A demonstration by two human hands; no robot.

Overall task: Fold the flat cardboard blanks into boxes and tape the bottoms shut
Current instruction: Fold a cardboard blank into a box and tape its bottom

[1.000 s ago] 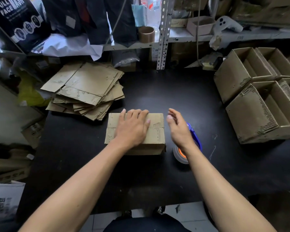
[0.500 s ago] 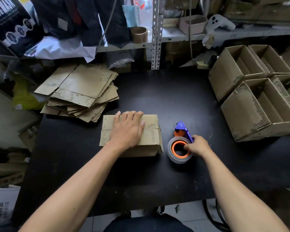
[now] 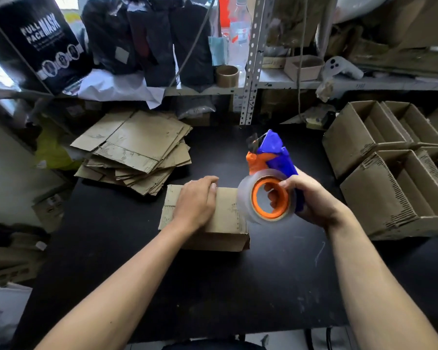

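The folded box (image 3: 220, 218) sits in the middle of the black table (image 3: 213, 294), and the left hand (image 3: 196, 200) lies flat on top of it, fingers straight. The right hand (image 3: 311, 198) holds the blue and orange tape gun (image 3: 271, 178) tight in its grip, up in the air just right of the box. A pile of flat cardboard blanks (image 3: 137, 150) lies at the far left.

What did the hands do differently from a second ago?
The right hand reached down to the tape dispenser lying on the black table, gripped it and lifted it up beside the folded box. The left hand stayed pressed flat on top of that box, which did not move. The stack of flat blanks and the finished boxes stayed put.
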